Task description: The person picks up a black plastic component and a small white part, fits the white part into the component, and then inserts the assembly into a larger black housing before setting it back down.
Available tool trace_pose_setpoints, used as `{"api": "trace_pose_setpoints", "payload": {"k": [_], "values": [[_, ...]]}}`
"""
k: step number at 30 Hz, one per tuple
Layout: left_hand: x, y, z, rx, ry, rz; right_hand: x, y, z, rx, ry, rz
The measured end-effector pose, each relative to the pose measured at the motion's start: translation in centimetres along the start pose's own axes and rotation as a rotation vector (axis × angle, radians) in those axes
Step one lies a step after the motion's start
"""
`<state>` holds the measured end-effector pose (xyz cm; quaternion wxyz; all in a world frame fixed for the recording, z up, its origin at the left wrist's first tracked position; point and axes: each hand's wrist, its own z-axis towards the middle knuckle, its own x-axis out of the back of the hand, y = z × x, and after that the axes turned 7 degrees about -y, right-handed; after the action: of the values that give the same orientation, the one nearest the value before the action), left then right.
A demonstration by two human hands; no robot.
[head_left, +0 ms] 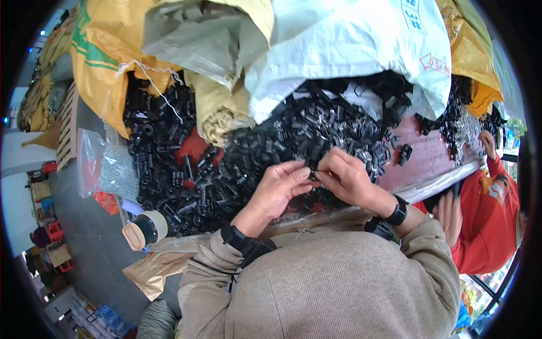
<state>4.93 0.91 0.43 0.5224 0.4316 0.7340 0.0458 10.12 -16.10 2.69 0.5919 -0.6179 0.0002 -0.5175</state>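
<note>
My left hand [276,189] and my right hand [349,179] meet over the near side of a table heaped with small black plastic parts [310,127]. Thumb and fingers of each are pinched together, tip to tip. Between them sits a small dark part [314,174], mostly covered by the fingertips, so its exact kind does not show. Below both hands lie more loose black parts [220,192]. A black band [398,211] circles my right wrist, and another band [240,240] is on the left.
A white woven sack [350,45] and a yellow sack [104,62] spill parts across the far side. At the left are a clear bag of small pieces [118,172] and a lidded jar [148,229]. A person in a red top [488,220] works at the right.
</note>
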Motion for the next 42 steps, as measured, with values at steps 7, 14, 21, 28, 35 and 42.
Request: {"api": "trace_pose_setpoints", "payload": {"k": [7,14,21,28,35,42], "values": [[1.6,-1.6,0.1,0.032,-0.06,0.012,-1.0,0.3,-0.7,-0.435,-0.042,0.334],[1.7,-1.6,-1.0,-0.04,-0.138,0.076,-1.1,-0.8,-1.0,-0.348,-0.063,0.369],[1.3,-1.7,-0.6,-0.027,-0.188,0.084,-0.4,-1.3,-2.1,-0.331,-0.104,0.301],[1.8,0.3,-1.5,-0.099,-0.198,0.013,6.8,-4.0,5.2,-0.062,-0.148,-0.18],[2.5,0.4,-3.1,-0.156,-0.162,-0.045,13.9,-13.1,22.2,0.221,0.142,-0.404],[3.5,0.0,-3.8,-0.159,-0.161,-0.087,10.0,-9.4,15.2,0.103,-0.103,-0.374]]}}
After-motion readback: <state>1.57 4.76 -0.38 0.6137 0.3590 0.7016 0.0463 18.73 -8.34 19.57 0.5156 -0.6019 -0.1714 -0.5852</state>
